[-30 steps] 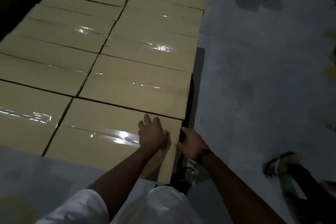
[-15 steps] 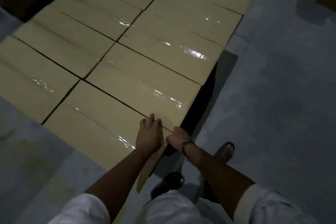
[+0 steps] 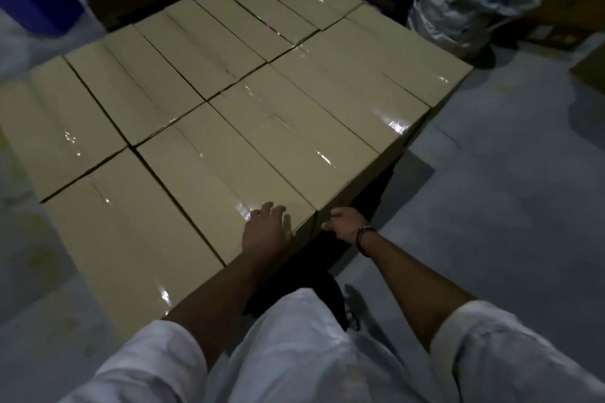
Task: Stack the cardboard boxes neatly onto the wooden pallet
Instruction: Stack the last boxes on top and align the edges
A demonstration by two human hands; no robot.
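We saw the boxes (image 3: 183, 75) packed edge to edge in two rows as one flat layer, every one closed and sealed with glossy tape, so their contents were hidden. The left hand (image 3: 266, 227) lay flat on the top of the near box (image 3: 222, 183) at its corner, fingers (image 3: 278, 211) released and spread. The right hand (image 3: 343, 222), a dark band (image 3: 363, 235) on its wrist, touched the shadowed end of the next box; its fingers pointed down out of sight, and we could not tell whether they grasped anything. The pallet was lost in the dark under the layer. On the floor (image 3: 491, 222) beyond stood a pale sack (image 3: 474, 0), its contents unclear. The picture was dim and blurred.
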